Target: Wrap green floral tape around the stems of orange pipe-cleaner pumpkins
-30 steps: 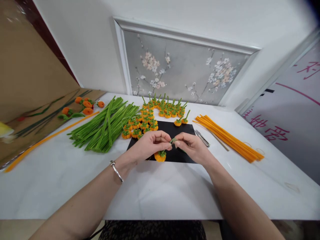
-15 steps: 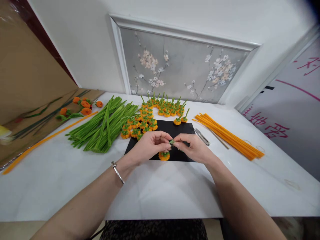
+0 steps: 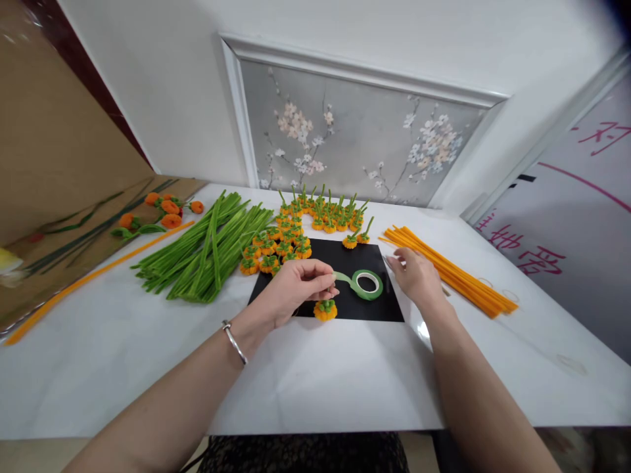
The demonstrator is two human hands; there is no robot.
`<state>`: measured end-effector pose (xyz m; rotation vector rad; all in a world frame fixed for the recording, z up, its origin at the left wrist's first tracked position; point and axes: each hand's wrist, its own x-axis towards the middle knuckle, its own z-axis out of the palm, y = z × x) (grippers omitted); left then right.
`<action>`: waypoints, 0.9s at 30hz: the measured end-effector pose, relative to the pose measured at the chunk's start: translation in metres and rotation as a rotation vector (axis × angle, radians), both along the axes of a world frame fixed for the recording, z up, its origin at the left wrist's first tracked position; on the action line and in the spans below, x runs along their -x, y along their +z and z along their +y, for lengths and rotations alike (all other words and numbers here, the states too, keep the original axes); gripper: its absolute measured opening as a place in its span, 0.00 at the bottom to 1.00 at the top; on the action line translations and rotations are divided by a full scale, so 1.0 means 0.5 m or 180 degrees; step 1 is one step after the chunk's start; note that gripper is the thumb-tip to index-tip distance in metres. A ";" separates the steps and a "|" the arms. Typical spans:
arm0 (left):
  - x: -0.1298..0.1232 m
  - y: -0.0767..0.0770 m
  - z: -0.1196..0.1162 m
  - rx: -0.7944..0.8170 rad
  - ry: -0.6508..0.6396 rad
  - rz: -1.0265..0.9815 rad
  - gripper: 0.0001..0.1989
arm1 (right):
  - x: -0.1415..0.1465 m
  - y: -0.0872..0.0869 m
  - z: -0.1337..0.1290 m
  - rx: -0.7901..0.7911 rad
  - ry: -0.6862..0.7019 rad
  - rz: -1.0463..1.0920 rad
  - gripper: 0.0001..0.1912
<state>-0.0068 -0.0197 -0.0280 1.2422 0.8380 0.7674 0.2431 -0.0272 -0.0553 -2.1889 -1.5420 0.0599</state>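
My left hand (image 3: pixel 306 287) is closed in a pinch on the free end of green floral tape (image 3: pixel 375 293), whose roll sits on a black mat (image 3: pixel 389 310). Directly below those fingers is an orange fuzzy flower (image 3: pixel 325 312) with a green top; whether its stem is in the pinch is hidden. My right hand (image 3: pixel 418 276) is beside the mat's right edge, fingers curled together over the spot where a silver metal snips-like tool lay. That tool is now hidden by the hand, so what the fingers hold does not show.
Several finished orange flowers (image 3: pixel 283 248) with green tops stand behind the mat. Green pipe cleaners (image 3: pixel 207 253) are heaped at left, with a lone orange one (image 3: pixel 98 279) beyond. An orange bundle (image 3: pixel 458 276) lies at right. Other orange blooms (image 3: pixel 170 213) lie at the far left.
My right hand has left the left fingertips and moved right to the metal tool, covering it. The tape roll has come into view on the mat. My left hand stays put.
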 end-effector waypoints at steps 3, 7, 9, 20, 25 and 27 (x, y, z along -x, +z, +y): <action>0.000 -0.005 0.000 0.0142 -0.0009 -0.0173 0.11 | -0.030 -0.021 0.010 0.0267 -0.0395 -0.0066 0.16; -0.001 -0.004 0.003 0.0156 0.0073 -0.0258 0.12 | -0.041 -0.021 0.015 0.0405 -0.0461 0.0056 0.10; -0.001 0.001 0.003 0.0106 0.0195 -0.0206 0.12 | -0.030 -0.008 0.011 0.0287 -0.0251 0.0121 0.07; 0.011 0.010 0.005 -0.0057 0.0481 -0.0071 0.10 | 0.148 0.046 -0.083 -0.0004 0.2307 0.1652 0.20; 0.012 0.013 0.005 -0.0081 0.0508 -0.0009 0.09 | 0.146 0.055 -0.089 0.0180 0.2088 0.1416 0.22; 0.012 0.013 0.005 -0.0136 0.0542 0.0045 0.08 | 0.148 0.057 -0.090 0.0226 0.2132 0.1261 0.21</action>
